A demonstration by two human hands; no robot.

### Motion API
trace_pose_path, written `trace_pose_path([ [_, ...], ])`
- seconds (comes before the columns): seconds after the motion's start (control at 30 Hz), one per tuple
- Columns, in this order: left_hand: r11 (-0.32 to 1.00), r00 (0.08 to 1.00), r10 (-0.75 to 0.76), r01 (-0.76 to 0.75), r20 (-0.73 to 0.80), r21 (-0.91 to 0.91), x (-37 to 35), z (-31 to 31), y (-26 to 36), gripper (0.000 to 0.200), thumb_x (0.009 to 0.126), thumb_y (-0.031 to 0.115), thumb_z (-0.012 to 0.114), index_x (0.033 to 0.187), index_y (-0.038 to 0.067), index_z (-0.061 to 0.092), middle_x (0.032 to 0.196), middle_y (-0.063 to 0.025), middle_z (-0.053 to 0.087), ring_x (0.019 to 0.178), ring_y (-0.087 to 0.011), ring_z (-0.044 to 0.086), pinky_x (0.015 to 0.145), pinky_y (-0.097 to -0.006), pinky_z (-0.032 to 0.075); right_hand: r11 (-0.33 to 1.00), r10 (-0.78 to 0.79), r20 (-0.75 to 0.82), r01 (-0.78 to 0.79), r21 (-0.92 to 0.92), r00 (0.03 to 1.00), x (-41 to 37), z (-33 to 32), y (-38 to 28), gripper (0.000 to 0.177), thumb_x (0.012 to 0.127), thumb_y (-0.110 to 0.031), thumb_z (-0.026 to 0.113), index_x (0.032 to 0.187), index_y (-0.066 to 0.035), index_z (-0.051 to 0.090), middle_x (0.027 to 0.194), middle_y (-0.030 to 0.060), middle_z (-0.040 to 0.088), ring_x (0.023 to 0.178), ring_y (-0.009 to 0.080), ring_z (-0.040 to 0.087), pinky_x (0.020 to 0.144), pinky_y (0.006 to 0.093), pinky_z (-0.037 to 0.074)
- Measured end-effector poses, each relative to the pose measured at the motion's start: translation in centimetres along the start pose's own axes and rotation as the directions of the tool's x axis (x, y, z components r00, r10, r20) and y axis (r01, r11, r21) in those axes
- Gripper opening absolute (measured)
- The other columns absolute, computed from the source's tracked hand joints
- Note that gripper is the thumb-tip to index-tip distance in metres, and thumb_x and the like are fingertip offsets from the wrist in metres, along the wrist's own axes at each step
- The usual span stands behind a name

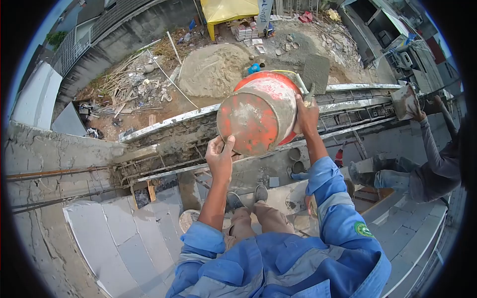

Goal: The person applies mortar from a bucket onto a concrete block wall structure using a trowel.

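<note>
A red-orange bucket [251,121], smeared with grey cement, is tipped away from me over the wall-top trough [184,131], its base turned towards me. My left hand [221,155] holds the lower edge of the base, with the thumb lying on it. Higher up, my right hand [307,115] grips the bucket's side near the rim. A pale handle [301,83] sticks out beyond that rim. The bucket's mouth faces away, so its inside is hidden. Steel bars [343,116] run along the trough between its boards.
At the right, a co-worker [427,166] holds another cement-covered bucket [405,102] over the trough. Far below are a sand pile [213,69], rubble [149,74] and a yellow canopy [228,10]. Grey panels [134,238] lie at the lower left; round containers [295,160] stand below the trough.
</note>
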State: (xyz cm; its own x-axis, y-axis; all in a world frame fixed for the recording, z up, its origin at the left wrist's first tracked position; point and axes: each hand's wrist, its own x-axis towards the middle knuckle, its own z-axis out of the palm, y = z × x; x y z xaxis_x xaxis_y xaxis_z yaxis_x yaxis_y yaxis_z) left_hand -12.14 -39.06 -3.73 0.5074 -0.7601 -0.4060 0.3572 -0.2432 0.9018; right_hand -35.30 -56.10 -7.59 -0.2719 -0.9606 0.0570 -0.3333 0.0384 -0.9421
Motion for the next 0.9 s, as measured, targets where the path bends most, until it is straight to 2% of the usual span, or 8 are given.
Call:
trace_pose_path([
  [0.17,0.968,0.978,-0.201,0.188,-0.064,-0.168,-2.8,-4.9,-2.0,0.061,0.089,0.042,0.064,0.131,0.001,0.045,0.130,-0.0142,0.051,0.105,-0.0275,0.062,0.076,-0.0348,0.055,0.984,0.010,0.094,-0.027,0.178,0.996,-7.3,-1.2,-8.8,0.038,0.085,-0.028,0.070,0.098,0.005,0.058,0.086,0.0179,0.065,0.075,0.0243,0.061,0.070,0.0371,0.048],
  [0.27,0.967,0.977,-0.093,0.043,-0.193,-0.250,-4.8,-6.6,-3.0,0.074,0.095,0.055,0.045,0.146,0.004,0.028,0.146,-0.0159,0.038,0.135,-0.0319,0.036,0.107,-0.0466,0.031,0.998,0.026,0.265,-0.038,0.041,0.964,-15.0,1.4,-11.5,0.037,0.086,-0.026,0.070,0.103,0.004,0.057,0.083,0.0139,0.063,0.069,0.0196,0.057,0.066,0.0343,0.047],
  [0.37,0.921,0.945,0.327,-0.312,-0.027,0.233,-6.5,-6.8,-1.3,0.079,0.095,0.056,0.043,0.146,-0.003,0.028,0.150,-0.0183,0.029,0.139,-0.0286,0.029,0.112,-0.0394,0.024,0.946,-0.299,0.185,0.316,-0.074,0.936,-20.4,5.3,-11.1,0.035,0.086,-0.025,0.069,0.102,0.004,0.057,0.083,0.0199,0.063,0.071,0.0284,0.062,0.065,0.0378,0.048],
  [0.67,0.961,0.942,0.256,-0.223,-0.215,0.165,-6.0,-6.5,7.1,0.044,0.091,0.027,0.060,0.120,-0.006,0.051,0.098,-0.0098,0.060,0.091,-0.0160,0.059,0.076,-0.0321,0.047,0.836,-0.211,0.392,-0.042,0.547,0.896,-29.1,8.4,-12.7,0.027,0.088,-0.014,0.063,0.109,0.000,0.055,0.097,0.0181,0.064,0.084,0.0276,0.066,0.075,0.0369,0.050],
  [0.77,0.953,0.870,0.301,-0.262,-0.390,0.151,-3.8,-9.1,5.9,0.039,0.080,0.004,0.067,0.115,-0.007,0.055,0.102,-0.0108,0.061,0.091,-0.0183,0.061,0.080,-0.0311,0.048,0.818,-0.238,0.397,-0.037,0.573,0.887,-28.5,7.5,-14.0,0.029,0.088,-0.014,0.065,0.111,-0.001,0.055,0.100,0.0164,0.063,0.080,0.0244,0.065,0.071,0.0350,0.050],
  [0.8,0.955,0.870,0.295,-0.283,-0.394,0.089,-3.3,-10.4,5.5,0.040,0.078,0.004,0.067,0.115,-0.006,0.055,0.104,-0.0108,0.061,0.092,-0.0189,0.061,0.082,-0.0317,0.048,0.770,-0.044,0.596,-0.353,0.531,0.802,-27.6,5.3,-14.5,0.033,0.088,-0.019,0.067,0.112,0.000,0.054,0.090,0.0126,0.065,0.072,0.0204,0.063,0.065,0.0332,0.049],
  [0.87,0.957,0.880,0.216,-0.276,-0.423,-0.086,-2.8,-12.2,4.6,0.043,0.072,0.004,0.068,0.113,-0.004,0.057,0.102,-0.0084,0.061,0.090,-0.0182,0.059,0.083,-0.0319,0.046,0.915,0.054,0.648,-0.297,0.272,0.760,-24.3,1.3,-13.2,0.027,0.092,-0.018,0.064,0.110,0.000,0.053,0.085,0.0038,0.064,0.072,0.0067,0.059,0.064,0.0258,0.049],
  [0.9,0.957,0.871,0.209,-0.277,-0.445,-0.092,-2.7,-12.9,4.3,0.043,0.072,0.004,0.068,0.113,-0.004,0.057,0.102,-0.0084,0.061,0.090,-0.0182,0.059,0.083,-0.0319,0.046,0.988,0.016,0.616,-0.107,0.112,0.787,-22.8,-0.4,-11.3,0.033,0.091,-0.024,0.065,0.109,0.000,0.052,0.079,0.0084,0.065,0.062,0.0188,0.063,0.060,0.0318,0.051],
])
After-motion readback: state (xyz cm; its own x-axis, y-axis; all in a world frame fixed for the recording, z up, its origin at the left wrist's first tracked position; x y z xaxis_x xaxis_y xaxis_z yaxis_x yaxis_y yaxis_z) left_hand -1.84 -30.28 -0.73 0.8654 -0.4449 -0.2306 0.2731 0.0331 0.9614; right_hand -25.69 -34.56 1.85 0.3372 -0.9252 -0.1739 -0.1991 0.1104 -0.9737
